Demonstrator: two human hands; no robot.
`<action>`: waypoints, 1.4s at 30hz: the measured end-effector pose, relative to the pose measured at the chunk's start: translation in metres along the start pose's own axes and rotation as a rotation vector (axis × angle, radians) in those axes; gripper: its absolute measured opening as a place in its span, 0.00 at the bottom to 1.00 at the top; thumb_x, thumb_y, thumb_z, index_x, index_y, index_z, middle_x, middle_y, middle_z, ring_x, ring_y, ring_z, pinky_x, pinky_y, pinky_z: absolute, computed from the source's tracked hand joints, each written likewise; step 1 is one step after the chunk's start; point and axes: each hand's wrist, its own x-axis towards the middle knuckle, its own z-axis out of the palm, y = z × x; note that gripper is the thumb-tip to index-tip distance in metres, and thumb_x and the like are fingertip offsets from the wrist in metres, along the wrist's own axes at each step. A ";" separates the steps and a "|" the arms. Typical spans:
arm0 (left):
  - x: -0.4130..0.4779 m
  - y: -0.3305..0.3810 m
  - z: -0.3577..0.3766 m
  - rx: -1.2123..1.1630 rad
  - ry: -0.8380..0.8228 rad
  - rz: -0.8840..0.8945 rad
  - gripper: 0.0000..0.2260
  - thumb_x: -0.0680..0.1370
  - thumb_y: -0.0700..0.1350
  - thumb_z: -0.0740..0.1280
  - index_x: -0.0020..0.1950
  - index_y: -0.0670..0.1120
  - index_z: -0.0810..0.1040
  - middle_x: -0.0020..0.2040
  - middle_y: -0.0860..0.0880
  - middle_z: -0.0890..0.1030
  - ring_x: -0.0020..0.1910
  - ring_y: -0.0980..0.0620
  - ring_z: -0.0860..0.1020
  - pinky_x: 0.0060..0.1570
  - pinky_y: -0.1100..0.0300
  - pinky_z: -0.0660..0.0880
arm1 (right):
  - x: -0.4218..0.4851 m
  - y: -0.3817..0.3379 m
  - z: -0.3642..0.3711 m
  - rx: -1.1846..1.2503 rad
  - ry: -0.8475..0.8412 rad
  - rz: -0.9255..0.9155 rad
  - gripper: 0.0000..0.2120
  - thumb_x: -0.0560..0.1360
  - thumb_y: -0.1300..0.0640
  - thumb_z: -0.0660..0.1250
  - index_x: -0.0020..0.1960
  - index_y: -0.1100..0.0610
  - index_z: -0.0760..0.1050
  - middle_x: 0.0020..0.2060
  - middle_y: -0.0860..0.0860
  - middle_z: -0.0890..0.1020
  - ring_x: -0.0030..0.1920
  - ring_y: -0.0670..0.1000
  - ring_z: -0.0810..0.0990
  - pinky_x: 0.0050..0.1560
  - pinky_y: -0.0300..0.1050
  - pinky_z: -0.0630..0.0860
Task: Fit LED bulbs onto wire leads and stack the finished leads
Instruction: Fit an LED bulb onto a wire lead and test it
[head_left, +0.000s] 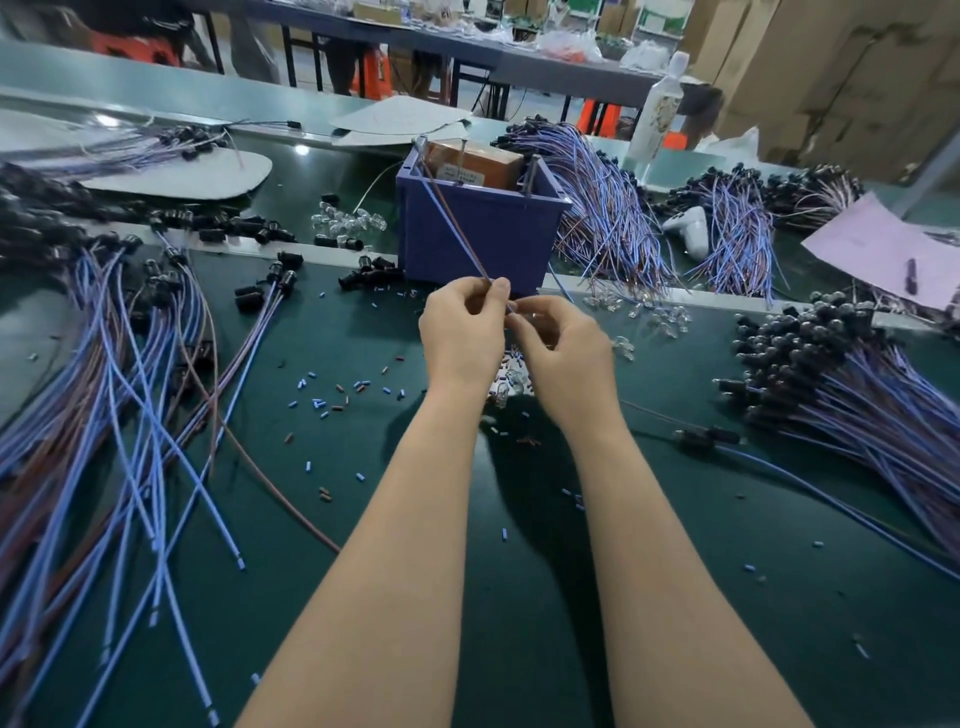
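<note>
Head view, hands: our left hand (462, 332) pinches the wire lead (451, 228) between thumb and fingertip. Our right hand (563, 353), fingers curled, pinches the same lead's near end just below.
Wire lead: a blue and brown pair held up off the green table (675, 571), slanting up and away across the front of the blue bin (483, 234).
Step in hand: we judge that we are fitting a bulb to this lead's near end. Something small glints at the right fingertips, but we cannot tell if it is a bulb.
Next move: it likely calls for steadying the lead with the left hand while the right seats the bulb squarely, then laying the lead on the stack.
Blue bin: it stands just beyond our hands and holds a brown carton (475, 163) with a pale label. Thin metal rods stand at its rim, and the rest of the inside is hidden.
LED bulbs (660, 314): clear and loose on the table right of our hands, in no container. More lie left of the bin.
Finished leads (857, 374): we take the pile at the right, its dark heads bunched together, for the stack.
Left pile (130, 389): leads splayed loosely, free ends towards us.
Offcuts (322, 400): small blue and brown bits scattered on the table.
</note>
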 end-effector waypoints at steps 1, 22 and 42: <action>-0.001 -0.001 0.000 -0.012 -0.010 -0.011 0.10 0.78 0.44 0.66 0.40 0.41 0.79 0.36 0.47 0.81 0.37 0.51 0.78 0.47 0.53 0.77 | 0.000 0.002 0.002 0.007 0.012 0.015 0.06 0.77 0.58 0.66 0.51 0.58 0.80 0.39 0.48 0.82 0.42 0.46 0.81 0.46 0.35 0.74; -0.001 -0.008 0.008 -0.107 -0.076 -0.155 0.09 0.81 0.39 0.58 0.41 0.48 0.70 0.34 0.50 0.80 0.41 0.47 0.81 0.54 0.49 0.78 | 0.009 0.013 0.008 0.259 0.237 0.271 0.06 0.79 0.62 0.59 0.54 0.58 0.73 0.36 0.55 0.83 0.45 0.58 0.83 0.55 0.58 0.77; 0.002 -0.008 0.004 -0.062 -0.076 -0.103 0.06 0.80 0.39 0.60 0.46 0.44 0.76 0.32 0.51 0.79 0.38 0.51 0.78 0.51 0.53 0.77 | 0.005 0.008 0.009 0.099 0.147 0.202 0.09 0.77 0.62 0.62 0.54 0.58 0.78 0.41 0.58 0.84 0.44 0.56 0.83 0.53 0.56 0.77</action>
